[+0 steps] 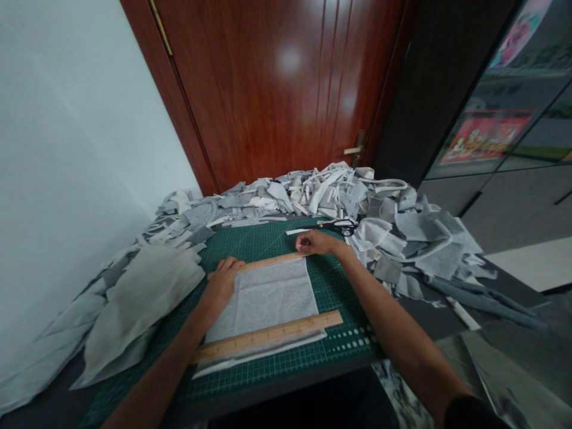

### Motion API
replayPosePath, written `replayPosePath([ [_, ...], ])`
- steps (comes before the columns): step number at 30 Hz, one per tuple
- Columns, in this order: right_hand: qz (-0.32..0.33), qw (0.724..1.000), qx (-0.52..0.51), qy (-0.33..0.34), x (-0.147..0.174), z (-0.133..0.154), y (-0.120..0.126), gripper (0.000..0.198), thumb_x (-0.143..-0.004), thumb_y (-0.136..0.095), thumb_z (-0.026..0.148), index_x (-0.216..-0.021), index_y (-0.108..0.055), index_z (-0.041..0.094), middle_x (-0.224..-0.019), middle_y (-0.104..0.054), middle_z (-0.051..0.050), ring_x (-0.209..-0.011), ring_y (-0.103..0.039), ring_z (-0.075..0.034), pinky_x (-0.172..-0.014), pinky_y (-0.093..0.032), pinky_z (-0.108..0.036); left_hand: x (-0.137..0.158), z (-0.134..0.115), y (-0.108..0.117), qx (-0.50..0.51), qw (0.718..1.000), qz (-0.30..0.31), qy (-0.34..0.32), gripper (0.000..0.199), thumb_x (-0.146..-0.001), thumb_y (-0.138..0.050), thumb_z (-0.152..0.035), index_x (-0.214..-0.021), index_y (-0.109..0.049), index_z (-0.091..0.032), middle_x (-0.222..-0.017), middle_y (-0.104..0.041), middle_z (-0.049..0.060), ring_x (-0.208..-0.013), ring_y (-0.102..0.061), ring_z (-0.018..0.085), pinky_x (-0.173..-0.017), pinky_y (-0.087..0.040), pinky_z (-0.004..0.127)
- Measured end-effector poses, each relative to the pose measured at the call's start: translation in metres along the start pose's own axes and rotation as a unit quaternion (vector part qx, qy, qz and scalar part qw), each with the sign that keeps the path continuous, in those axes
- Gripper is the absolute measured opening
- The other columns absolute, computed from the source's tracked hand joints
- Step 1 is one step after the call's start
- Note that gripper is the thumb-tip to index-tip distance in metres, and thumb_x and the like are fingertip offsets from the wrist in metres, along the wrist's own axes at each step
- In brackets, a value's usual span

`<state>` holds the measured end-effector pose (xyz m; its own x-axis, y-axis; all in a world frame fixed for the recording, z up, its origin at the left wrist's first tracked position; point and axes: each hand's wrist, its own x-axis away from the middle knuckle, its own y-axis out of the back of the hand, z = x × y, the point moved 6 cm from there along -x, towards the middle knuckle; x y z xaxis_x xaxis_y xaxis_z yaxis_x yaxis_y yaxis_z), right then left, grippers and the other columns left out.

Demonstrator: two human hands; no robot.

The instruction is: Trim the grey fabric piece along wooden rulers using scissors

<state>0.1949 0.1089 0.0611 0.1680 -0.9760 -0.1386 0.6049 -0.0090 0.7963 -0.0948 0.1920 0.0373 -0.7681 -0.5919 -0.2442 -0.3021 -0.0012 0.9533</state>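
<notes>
A piece of light grey fabric (272, 292) lies on the green cutting mat (250, 235). One wooden ruler (268, 260) runs along its far edge; a second wooden ruler (272, 335) crosses it near the front edge. My left hand (224, 280) rests on the left end of the far ruler, fingers laid out over it. At that ruler's right end, my right hand (316, 242) has its fingers curled together; what they pinch, if anything, is too small to make out. Just beyond it are black-handled scissors (343, 227) and a narrow white strip (295, 231).
Grey and white fabric scraps (330, 189) are heaped along the back of the table, with more scraps (424, 235) on the right. Larger grey fabric pieces (143, 292) lie at the left by the white wall (67, 149). Behind stands a brown wooden door (268, 89).
</notes>
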Motion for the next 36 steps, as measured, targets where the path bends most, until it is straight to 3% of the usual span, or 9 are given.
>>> replayPosePath([
  [6, -0.082, 0.996, 0.031, -0.017, 0.036, -0.022, 0.018, 0.019, -0.086, -0.053, 0.008, -0.096, -0.068, 0.013, -0.083, -0.07, -0.004, -0.073, -0.06, -0.014, -0.072, -0.044, -0.024, -0.002, -0.001, 0.001, 0.028, 0.999, -0.019, -0.005, 0.055, -0.08, -0.037, 0.009, -0.119, -0.066, -0.017, -0.116, -0.062, 0.01, -0.114, -0.054, 0.025, -0.103, -0.048, 0.042],
  [11, -0.083, 0.992, 0.09, -0.036, 0.046, -0.03, 0.012, 0.029, -0.089, -0.044, 0.005, -0.104, -0.067, 0.015, -0.088, -0.07, -0.004, -0.073, -0.059, -0.015, -0.077, -0.044, -0.026, -0.001, 0.001, 0.0, 0.028, 1.0, -0.014, 0.003, 0.059, -0.078, -0.037, 0.009, -0.121, -0.066, -0.017, -0.119, -0.062, 0.011, -0.114, -0.054, 0.026, -0.102, -0.049, 0.043],
  [14, -0.052, 0.988, 0.122, -0.074, 0.042, -0.028, 0.001, 0.025, -0.095, -0.056, 0.021, -0.117, -0.067, 0.016, -0.084, -0.07, -0.003, -0.073, -0.062, -0.016, -0.073, -0.042, -0.026, -0.001, 0.0, 0.001, 0.023, 1.0, -0.006, 0.0, 0.057, -0.08, -0.037, 0.008, -0.122, -0.066, -0.017, -0.12, -0.062, 0.011, -0.114, -0.054, 0.026, -0.102, -0.048, 0.043],
  [17, -0.036, 0.982, 0.161, -0.095, 0.038, -0.023, -0.006, 0.038, -0.095, -0.065, 0.039, -0.127, -0.066, 0.018, -0.087, -0.072, -0.005, -0.075, -0.065, -0.018, -0.07, -0.04, -0.025, -0.001, 0.0, 0.001, 0.018, 1.0, -0.008, -0.002, 0.052, -0.085, -0.036, 0.005, -0.121, -0.067, -0.016, -0.12, -0.062, 0.012, -0.114, -0.053, 0.027, -0.103, -0.048, 0.043],
  [31, -0.052, 0.977, 0.171, -0.112, 0.035, -0.012, 0.0, 0.03, -0.085, -0.074, 0.038, -0.109, -0.076, 0.02, -0.079, -0.074, -0.003, -0.075, -0.066, -0.018, -0.065, -0.037, -0.024, -0.001, 0.003, -0.001, 0.018, 1.0, -0.026, -0.002, 0.056, -0.08, -0.038, 0.006, -0.121, -0.066, -0.02, -0.118, -0.064, 0.009, -0.113, -0.054, 0.026, -0.102, -0.048, 0.042],
  [36, -0.059, 0.979, 0.164, -0.108, 0.038, -0.013, 0.005, 0.032, -0.082, -0.076, 0.04, -0.108, -0.077, 0.021, -0.08, -0.073, -0.002, -0.072, -0.064, -0.016, -0.063, -0.036, -0.024, -0.001, 0.004, -0.003, 0.023, 0.999, -0.034, -0.002, 0.043, -0.093, -0.038, -0.004, -0.121, -0.065, -0.02, -0.119, -0.063, 0.01, -0.113, -0.055, 0.026, -0.102, -0.048, 0.042],
])
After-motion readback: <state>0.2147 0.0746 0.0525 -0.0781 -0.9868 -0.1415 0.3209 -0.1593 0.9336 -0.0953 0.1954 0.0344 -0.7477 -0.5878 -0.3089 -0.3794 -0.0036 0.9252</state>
